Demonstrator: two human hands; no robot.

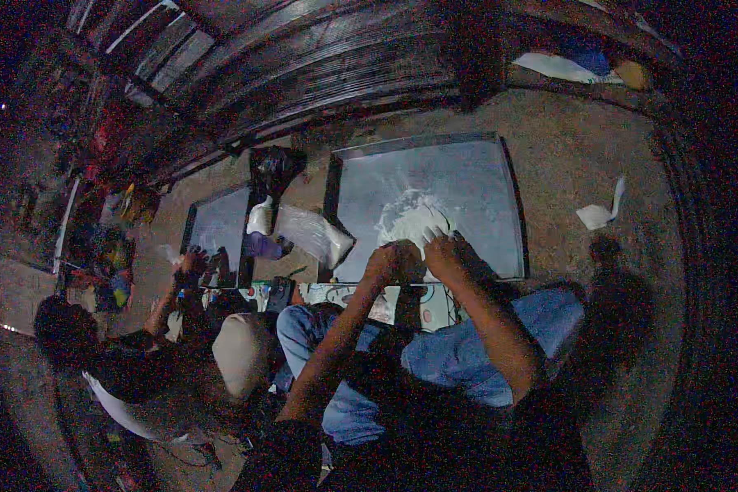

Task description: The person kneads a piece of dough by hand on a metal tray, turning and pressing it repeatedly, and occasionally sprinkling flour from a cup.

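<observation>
A heap of white powder [416,216] lies spread on a wide grey tray [467,176] with a dark raised rim. Both hands are close together at the near side of this heap, above the tray's front edge. My left hand [392,262] is closed with its fingers curled; anything inside it is hidden. Beside it on the right, my right hand [444,254] has bent fingers drawn together, their tips whitened at the powder. What they pinch is too small and dim to make out. Patterned packets or sheets [369,301] lie between the tray and my crossed legs.
Left of the tray lie a clear plastic bag of white material [312,232] and a black plastic bag [275,170]. A co-worker's hands [195,262] are at a second, smaller tray [221,217] farther left. A white scoop-like piece [596,215] lies on the floor at right.
</observation>
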